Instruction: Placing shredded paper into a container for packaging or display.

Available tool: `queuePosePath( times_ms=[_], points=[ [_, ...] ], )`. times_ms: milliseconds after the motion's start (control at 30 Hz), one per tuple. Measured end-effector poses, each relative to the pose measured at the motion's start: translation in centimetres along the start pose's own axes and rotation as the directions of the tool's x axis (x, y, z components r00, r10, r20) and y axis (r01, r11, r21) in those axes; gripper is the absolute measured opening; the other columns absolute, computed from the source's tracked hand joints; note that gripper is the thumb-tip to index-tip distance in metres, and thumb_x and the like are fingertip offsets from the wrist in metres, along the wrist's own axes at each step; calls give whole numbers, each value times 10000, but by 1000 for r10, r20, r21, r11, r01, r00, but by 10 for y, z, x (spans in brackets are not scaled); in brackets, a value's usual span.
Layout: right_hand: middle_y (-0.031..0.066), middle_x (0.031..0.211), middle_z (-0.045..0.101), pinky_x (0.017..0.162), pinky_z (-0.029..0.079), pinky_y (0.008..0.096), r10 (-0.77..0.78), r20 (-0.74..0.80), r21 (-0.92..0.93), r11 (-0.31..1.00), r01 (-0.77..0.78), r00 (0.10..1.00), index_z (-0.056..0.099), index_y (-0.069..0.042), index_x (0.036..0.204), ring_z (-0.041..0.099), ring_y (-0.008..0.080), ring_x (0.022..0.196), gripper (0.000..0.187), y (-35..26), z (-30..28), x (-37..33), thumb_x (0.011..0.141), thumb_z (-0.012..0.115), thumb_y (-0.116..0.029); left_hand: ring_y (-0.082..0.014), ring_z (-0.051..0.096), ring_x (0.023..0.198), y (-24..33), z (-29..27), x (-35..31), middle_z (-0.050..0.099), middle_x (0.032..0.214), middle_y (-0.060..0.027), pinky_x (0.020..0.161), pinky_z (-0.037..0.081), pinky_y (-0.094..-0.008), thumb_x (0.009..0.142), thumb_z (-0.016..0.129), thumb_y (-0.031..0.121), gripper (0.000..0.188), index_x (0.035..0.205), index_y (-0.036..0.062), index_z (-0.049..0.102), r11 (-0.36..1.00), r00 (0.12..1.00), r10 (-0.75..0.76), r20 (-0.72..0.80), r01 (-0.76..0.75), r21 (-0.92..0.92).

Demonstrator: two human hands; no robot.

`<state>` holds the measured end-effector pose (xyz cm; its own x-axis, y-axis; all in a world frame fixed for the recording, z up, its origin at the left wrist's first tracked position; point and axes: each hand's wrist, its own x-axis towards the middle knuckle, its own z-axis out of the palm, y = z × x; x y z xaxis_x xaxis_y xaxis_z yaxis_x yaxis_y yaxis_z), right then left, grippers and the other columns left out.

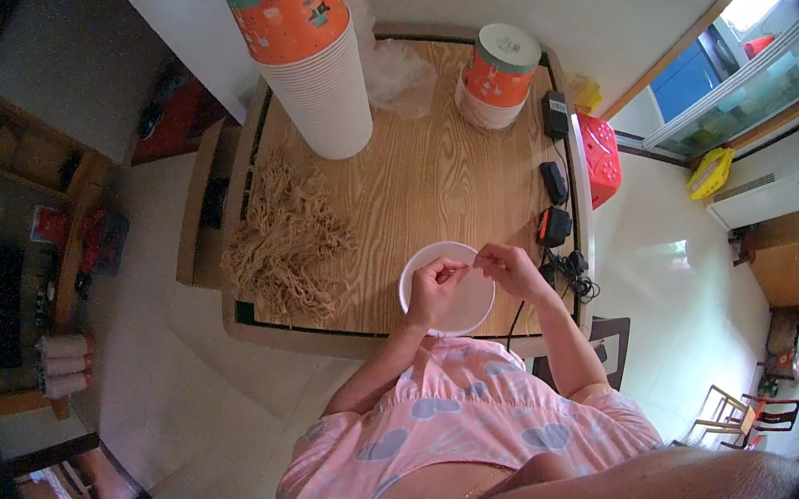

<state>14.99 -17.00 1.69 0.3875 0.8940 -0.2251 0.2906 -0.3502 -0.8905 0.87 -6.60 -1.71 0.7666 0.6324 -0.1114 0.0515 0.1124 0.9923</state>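
A white round paper tub (468, 317) sits at the table's near edge, its opening toward me. Over it, my left hand (435, 290) and my right hand (511, 273) meet with fingertips pinched together. Whatever lies between the fingers is too small to make out. To the left of the tub spreads a tangled heap of tan cords (291, 236). Behind that heap rises a tall stack of paper tubs (316, 83), upside down, the top one orange with a green band. A shorter stack of the same tubs (500, 78) stands at the far right.
The wood-grain table (413, 190) carries a crumpled clear plastic bag (401, 79) at the back. Along its right edge lie black power adapters (554, 226) and a coiled cable (575, 275). Beyond that edge is a red plastic stool (601, 160). An open cardboard box (201, 212) is at left.
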Motion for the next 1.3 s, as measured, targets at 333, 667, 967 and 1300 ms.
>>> queuePosePath(
  times_ms=[333,667,967,1300],
  points=[
    [66,794,580,652,459,276,-180,-82,79,979,186,980,576,-21,863,559,153,718,144,-13,2,1,736,644,-30,-34,473,591,2,-9,6,581,705,34,541,378,-186,785,638,157,113,831,54,637,960,977,-194,93,208,-188],
    [118,780,582,639,458,309,-316,-40,-163,938,305,948,581,0,836,582,247,716,62,-15,1,2,795,560,-40,-31,529,651,-12,-8,10,611,720,22,598,421,-173,766,658,123,121,847,34,653,969,973,-220,73,227,-101],
    [135,749,540,598,441,353,-193,-63,-329,930,163,979,535,-1,805,541,287,663,111,16,14,12,810,543,-113,-34,549,681,-35,6,16,633,752,-4,623,440,-184,769,652,100,117,857,22,653,987,999,-34,-7,32,-158],
    [152,872,521,684,456,399,-246,-238,-258,949,183,940,571,-72,1001,533,356,803,277,30,31,24,733,540,-9,-61,392,402,-59,3,25,486,551,35,322,264,-214,766,641,182,51,798,146,625,609,762,-648,8,524,-595]
  ],
)
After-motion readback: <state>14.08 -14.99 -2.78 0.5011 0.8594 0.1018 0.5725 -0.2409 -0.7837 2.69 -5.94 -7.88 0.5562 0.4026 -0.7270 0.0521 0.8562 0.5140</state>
